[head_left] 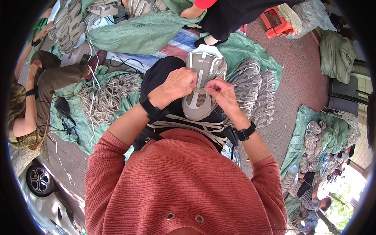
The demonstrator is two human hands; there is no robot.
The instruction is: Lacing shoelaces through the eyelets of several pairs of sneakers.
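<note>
A grey and beige shoe upper (194, 108) with a mesh toe lies on my lap, its toe toward me and its tongue pointing away. My left hand (181, 81) is closed in a fist at the left edge of the lacing area. With thumb and fingertips my right hand (221, 92) pinches a flat light-grey shoelace (199, 91). The lace spans the short gap between both hands, across the throat of the upper. Its ends are hidden by my fingers. More pale laces (182, 123) lie across my dark-clothed lap.
Stacked shoe uppers (249, 84) stand to my right. A heap of loose laces (109, 94) lies on green sheeting at left, by a seated person (23, 113). Ahead are a green sack (133, 37), another person's dark-clothed leg (227, 17) and a red stool (276, 24). A car (43, 196) is at lower left.
</note>
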